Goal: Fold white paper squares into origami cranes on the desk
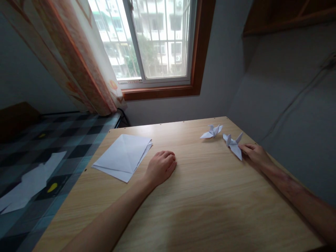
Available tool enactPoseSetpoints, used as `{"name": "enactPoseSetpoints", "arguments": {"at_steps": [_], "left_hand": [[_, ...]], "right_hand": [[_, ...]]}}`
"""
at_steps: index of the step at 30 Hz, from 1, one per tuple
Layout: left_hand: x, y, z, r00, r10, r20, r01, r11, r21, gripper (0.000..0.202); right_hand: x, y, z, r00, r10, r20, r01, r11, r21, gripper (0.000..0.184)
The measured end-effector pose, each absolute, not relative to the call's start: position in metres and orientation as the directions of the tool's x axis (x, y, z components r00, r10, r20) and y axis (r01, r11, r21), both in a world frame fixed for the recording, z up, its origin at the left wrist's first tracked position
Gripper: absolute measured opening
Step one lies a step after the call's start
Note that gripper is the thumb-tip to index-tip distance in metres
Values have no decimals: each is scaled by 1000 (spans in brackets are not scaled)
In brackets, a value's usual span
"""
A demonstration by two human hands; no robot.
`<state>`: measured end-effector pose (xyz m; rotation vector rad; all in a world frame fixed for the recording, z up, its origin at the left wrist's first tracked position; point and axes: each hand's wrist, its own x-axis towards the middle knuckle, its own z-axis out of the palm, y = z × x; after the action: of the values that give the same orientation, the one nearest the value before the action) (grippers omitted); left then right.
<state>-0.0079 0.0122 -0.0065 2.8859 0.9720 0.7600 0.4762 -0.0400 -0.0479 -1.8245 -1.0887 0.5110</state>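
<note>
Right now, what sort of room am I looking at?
Probably a bedroom: what looks like a checked bed stands beside the wood table, and a patterned curtain hangs at the window.

- We see barred window, brown frame
- Floral curtain left of it
- Checked bed, left
- Wood shelf, upper right
- Cable on right wall

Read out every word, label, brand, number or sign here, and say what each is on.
No text is legible.
Window's lower rail: small marks, too small to read.
Checked bedspread: faint marks by the nearer yellow shape, too blurred to read.
Folded white papers, far paper crane, near paper crane: no writing visible.
</note>
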Motion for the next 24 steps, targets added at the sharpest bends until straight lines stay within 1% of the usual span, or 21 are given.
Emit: {"name": "enactPoseSetpoints", "arguments": {"at_steps": [7, 12, 14, 15, 16, 18, 19, 20, 22, 23, 24], "left_hand": [[-7, 11, -7, 682, 596, 425, 570, -796, 202, 12], [-8, 11, -7, 680, 592, 432, 560, -800, 215, 10], [-8, 11, -7, 680, 593, 432, 562, -799, 214, 10], [-7, 11, -7, 678, 595, 432, 564, -798, 214, 10], [-7, 11, -7, 677, 597, 430, 566, -796, 215, 10], [-7, 10, -6, 678, 600, 424, 566, -795, 219, 11], [-7, 10, -6, 680, 600, 421, 565, -795, 221, 11], [-7, 10, -5, 681, 600, 419, 564, -795, 222, 11], [-7, 10, -5, 681, 600, 420, 564, -795, 222, 11], [-7, 10, -5, 679, 600, 422, 565, -795, 221, 11], [-7, 10, -5, 678, 601, 424, 566, -794, 220, 11]], "right_hand": [[468, -18, -46, 504, 853, 134, 575, -216, -789, 41], [467, -21, -48, 560, 815, 148, 538, -221, -813, 38], [463, -29, -45, 602, 776, 188, 542, -223, -810, 35], [460, -34, -42, 603, 765, 227, 566, -210, -797, 33], [454, -39, -38, 589, 752, 295, 617, -183, -766, 31], [437, -50, -28, 458, 743, 488, 756, -36, -654, 26], [425, -55, -23, 357, 749, 558, 805, 56, -590, 24], [411, -59, -18, 241, 768, 593, 827, 157, -540, 20], [380, -63, -11, 3, 803, 596, 806, 351, -477, 12], [363, -62, -9, -89, 810, 580, 780, 419, -465, 13], [347, -59, -9, -158, 819, 551, 759, 458, -463, 20]]}}
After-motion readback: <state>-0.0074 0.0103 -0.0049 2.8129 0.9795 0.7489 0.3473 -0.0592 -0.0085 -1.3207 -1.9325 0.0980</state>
